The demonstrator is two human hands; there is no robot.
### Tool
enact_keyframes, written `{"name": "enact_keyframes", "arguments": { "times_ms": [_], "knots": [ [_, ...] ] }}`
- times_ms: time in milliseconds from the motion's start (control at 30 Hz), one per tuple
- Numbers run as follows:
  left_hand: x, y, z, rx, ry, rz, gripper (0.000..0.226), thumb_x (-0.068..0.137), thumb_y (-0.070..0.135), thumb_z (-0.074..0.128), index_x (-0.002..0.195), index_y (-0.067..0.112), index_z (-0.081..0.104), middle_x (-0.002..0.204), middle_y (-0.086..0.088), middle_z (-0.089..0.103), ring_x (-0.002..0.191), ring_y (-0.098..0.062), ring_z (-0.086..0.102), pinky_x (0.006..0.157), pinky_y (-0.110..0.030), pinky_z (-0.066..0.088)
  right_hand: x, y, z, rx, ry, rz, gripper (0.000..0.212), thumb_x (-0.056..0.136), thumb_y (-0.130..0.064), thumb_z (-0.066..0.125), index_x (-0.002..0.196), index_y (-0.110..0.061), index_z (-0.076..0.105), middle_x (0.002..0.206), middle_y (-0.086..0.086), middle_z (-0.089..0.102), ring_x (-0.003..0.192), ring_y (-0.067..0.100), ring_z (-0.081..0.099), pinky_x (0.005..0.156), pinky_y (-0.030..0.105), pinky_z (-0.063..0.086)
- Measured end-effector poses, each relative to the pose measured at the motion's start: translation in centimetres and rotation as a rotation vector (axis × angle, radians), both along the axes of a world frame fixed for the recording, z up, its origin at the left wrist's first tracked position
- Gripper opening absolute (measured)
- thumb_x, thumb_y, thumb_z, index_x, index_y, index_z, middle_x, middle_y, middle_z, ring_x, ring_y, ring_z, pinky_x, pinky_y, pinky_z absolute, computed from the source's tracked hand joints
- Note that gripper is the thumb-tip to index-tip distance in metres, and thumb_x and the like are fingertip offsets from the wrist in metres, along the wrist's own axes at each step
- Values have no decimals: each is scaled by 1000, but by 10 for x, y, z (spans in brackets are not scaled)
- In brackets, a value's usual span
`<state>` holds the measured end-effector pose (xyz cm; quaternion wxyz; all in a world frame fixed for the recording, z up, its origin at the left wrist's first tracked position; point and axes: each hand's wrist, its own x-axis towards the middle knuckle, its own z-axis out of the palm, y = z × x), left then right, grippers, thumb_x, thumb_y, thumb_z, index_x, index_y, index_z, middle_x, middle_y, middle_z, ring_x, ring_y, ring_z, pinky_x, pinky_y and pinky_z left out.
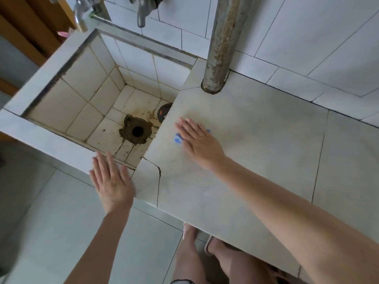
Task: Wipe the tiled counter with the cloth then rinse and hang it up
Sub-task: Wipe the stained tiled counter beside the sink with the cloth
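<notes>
Right hand [198,140]: flat, fingers straight, pressed on blue cloth [178,138] on tiled counter [256,140].
Left hand [111,181]: flat, fingers spread, nothing held, at sink [41,138] rim.

The sink [82,74] lies left of the counter [256,140], whose rear carries an upright pipe [221,44].

The flat right hand [198,140] covers most of the blue patterned cloth [178,138]; only 2 small blurred scraps show beside its fingers [185,127].

no readable text, labels or numbers
</notes>
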<state>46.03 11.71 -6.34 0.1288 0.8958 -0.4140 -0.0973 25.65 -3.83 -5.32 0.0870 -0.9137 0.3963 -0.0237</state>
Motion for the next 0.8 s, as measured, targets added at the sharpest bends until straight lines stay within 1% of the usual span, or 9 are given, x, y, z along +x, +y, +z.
{"name": "enact_keyframes", "arguments": {
  "times_ms": [100, 200, 300, 400, 500, 567, 633, 700, 800],
  "knots": [
    [0, -1, -1, -7, -5, 2, 58, 99, 40, 8, 150, 14, 4, 159, -4, -6, 145, -14, -14, 119, -38, -6, 7, -47, 2, 63, 46, -203, 54, 97, -28, 1, 150, -20, 6, 159, -3, 4, 146, 14, 1, 115, 29, -3],
    [0, 0, 0, -14, -10, 5, 57, 99, 39, 9, 150, 14, 6, 159, -5, -4, 145, -15, -12, 119, -37, -7, 20, -43, -2, 49, 15, -287, 56, 95, -27, 5, 150, -17, 11, 159, 0, 9, 146, 18, 6, 118, 34, 3],
    [0, 0, 2, -7, 0, -7, 59, 98, 42, 7, 151, 16, 4, 159, -3, -7, 145, -14, -14, 118, -33, -11, 43, 12, -7, -22, -52, -80, 55, 95, -26, 13, 146, -15, 31, 153, 3, 30, 141, 21, 27, 114, 40, 27],
    [5, 2, 4, -21, 32, -50, 58, 100, 42, 12, 151, 15, 7, 158, -2, -8, 144, -12, -16, 116, -28, -15, 52, 83, -7, -2, -63, 222, 53, 98, -24, 14, 147, -13, 29, 153, 4, 29, 143, 22, 23, 115, 37, 20],
    [12, 7, 4, -51, 47, -72, 55, 102, 36, 19, 150, 11, 12, 158, -2, -4, 144, -10, -15, 116, -26, -14, 39, 129, -1, 62, -16, 464, 56, 96, -26, 25, 150, -11, 18, 156, 2, 20, 145, 19, 15, 117, 34, 12],
    [11, 8, 5, -69, 38, -66, 55, 102, 36, 18, 150, 8, 12, 158, -3, -2, 144, -12, -14, 116, -26, -14, 35, 121, -2, 50, -20, 521, 54, 96, -25, 25, 148, -12, 23, 154, 1, 27, 143, 18, 24, 115, 33, 15],
    [8, 6, 5, -78, 38, -37, 56, 102, 36, 17, 150, 8, 12, 158, -4, -1, 145, -16, -13, 117, -29, -14, 41, 88, -5, 31, 31, 475, 50, 98, -24, 18, 143, -11, 36, 148, 4, 39, 137, 21, 36, 111, 35, 23],
    [7, 6, 5, -76, 49, -4, 54, 102, 37, 17, 151, 14, 12, 159, -5, -5, 145, -19, -15, 118, -35, -10, 47, 39, -3, 16, 59, 321, 51, 101, -26, 11, 142, -10, 38, 148, 8, 38, 137, 25, 35, 110, 38, 28],
    [8, 9, 5, -67, 70, 4, 53, 102, 40, 18, 151, 23, 10, 159, -5, -9, 144, -18, -17, 119, -41, -5, 45, -26, 2, 85, 13, 81, 50, 103, -30, 18, 150, -15, 16, 158, 4, 11, 146, 20, 7, 118, 36, 11]
  ]
}}
